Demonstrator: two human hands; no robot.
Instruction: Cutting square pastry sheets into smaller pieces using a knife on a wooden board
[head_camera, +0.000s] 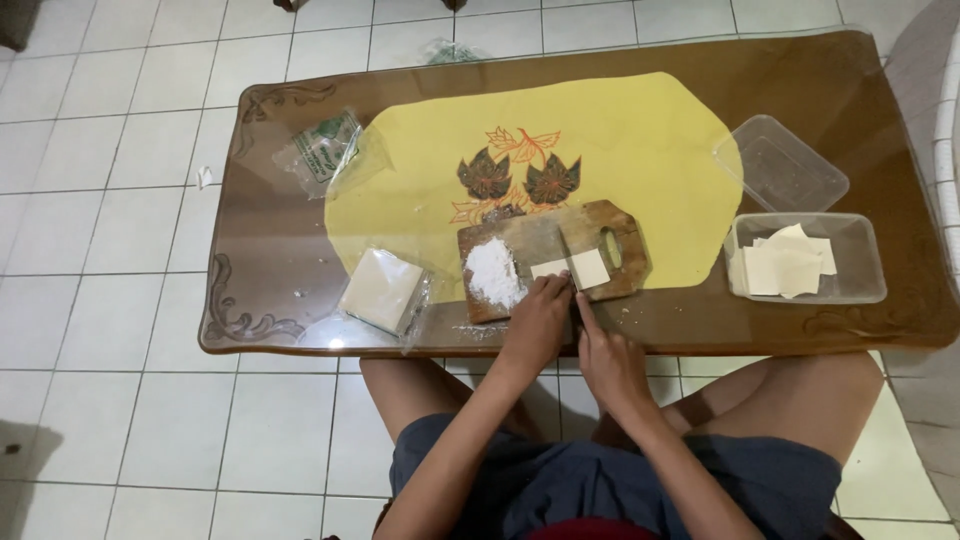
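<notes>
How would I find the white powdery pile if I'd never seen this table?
Start at the yellow mat on the brown table. At its near edge lies a wooden cutting board; the powder pile sits on its left end, beside the left hand. Unlike the flat pale squares next to it, it is loose and heaped.

A clear plastic bag with a green printed label (325, 148) lies at the far left of the tabletop (270, 250), and a square, cream-coloured stack in a clear plastic wrapper (383, 290) sits at the near left edge, just left of the wooden cutting board (628, 262).
</notes>
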